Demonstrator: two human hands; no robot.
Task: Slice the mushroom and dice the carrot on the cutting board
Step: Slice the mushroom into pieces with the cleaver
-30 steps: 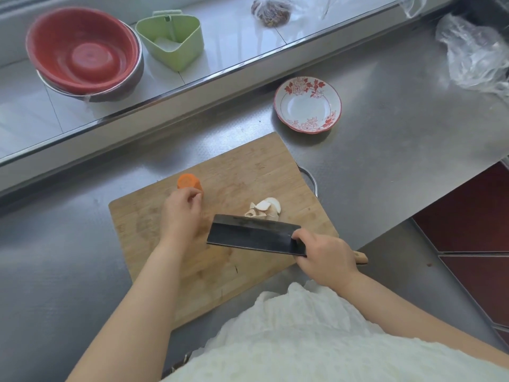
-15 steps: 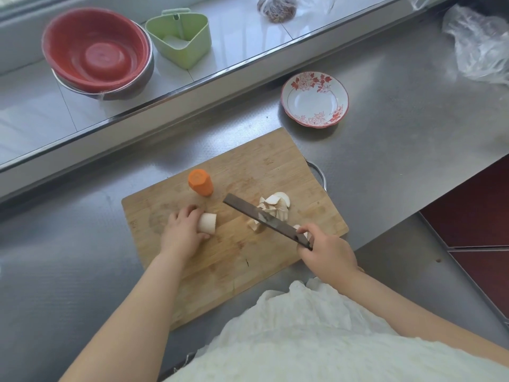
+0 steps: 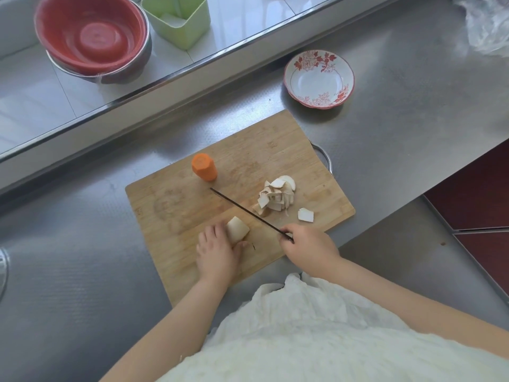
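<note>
Now your left hand grips the white mushroom chunk on the wooden cutting board, while your right hand clasps the dark-bladed knife.

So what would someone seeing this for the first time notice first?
Probably the knife in the right hand, edge-on across the cutting board, with the left hand gripping a mushroom chunk beside it. Then the orange carrot standing at the board's far edge.

steel counter, cutting board, floral bowl
</note>
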